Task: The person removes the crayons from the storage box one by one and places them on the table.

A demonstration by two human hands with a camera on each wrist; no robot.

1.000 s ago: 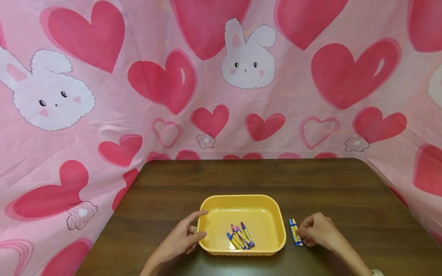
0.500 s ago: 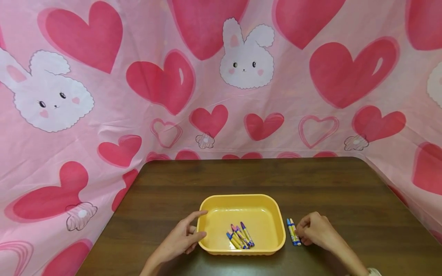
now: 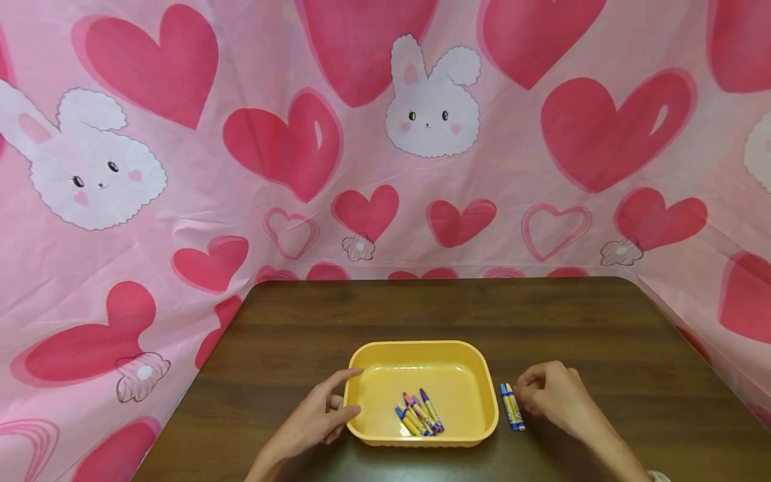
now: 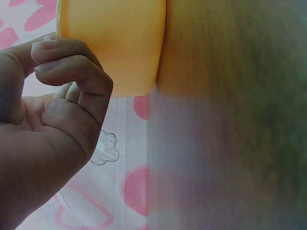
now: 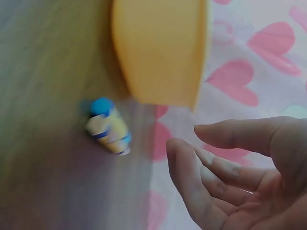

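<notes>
My left hand [image 3: 316, 415] grips the left wall of a yellow plastic tray [image 3: 421, 442], with index finger and thumb over the rim and the other fingers curled against the outside. Inside the tray lies a loose bunch of several crayons [image 3: 419, 415] in yellow-and-blue wrappers, with blue, pink and purple tips. To the right of the tray, two crayons [image 3: 512, 407], one blue and one pale, lie side by side on the table. Just right of them is my right hand [image 3: 557, 395], holding nothing; the right wrist view shows its thumb [image 5: 230, 136] and fingertips apart, away from the crayons.
The dark wood table [image 3: 289, 321] extends behind the tray and to both sides. A pink cloth [image 3: 512, 167] printed with hearts and rabbits hangs around its back and sides.
My right hand has let go of the two crayons and drawn slightly up and to the right. Those crayons sit a little nearer the tray. The left hand stays on the tray.
</notes>
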